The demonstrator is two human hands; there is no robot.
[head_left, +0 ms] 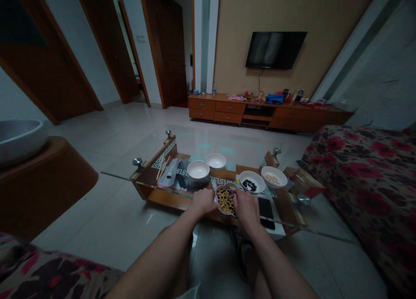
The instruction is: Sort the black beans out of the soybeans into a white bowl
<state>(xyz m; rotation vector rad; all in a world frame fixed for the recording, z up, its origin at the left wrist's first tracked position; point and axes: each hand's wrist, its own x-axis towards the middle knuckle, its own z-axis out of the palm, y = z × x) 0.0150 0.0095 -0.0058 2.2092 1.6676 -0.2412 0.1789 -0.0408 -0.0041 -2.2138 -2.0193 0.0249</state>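
Observation:
A small bowl [225,201] with a pale purplish rim is at the near edge of the glass table, filled with yellow beans mixed with dark ones. My left hand [204,200] is closed at its left rim. Over the right side of that bowl, my right hand [246,206] has its fingers drawn together; what they pinch, if anything, is hidden. Just beyond stands a white bowl [260,190] with black beans in it. To its right, another white bowl [282,180] contains pale, flat pieces. Two more white bowls, a nearer one [198,171] and a farther one [216,161], stand left of these.
The glass table [121,176] has metal knobs and a wooden lower shelf. Chopsticks [161,169] and a clear plastic roll [171,171] show at left. A black phone-like slab [266,212] lies right of my right hand. A flowered sofa [354,173] borders the right side.

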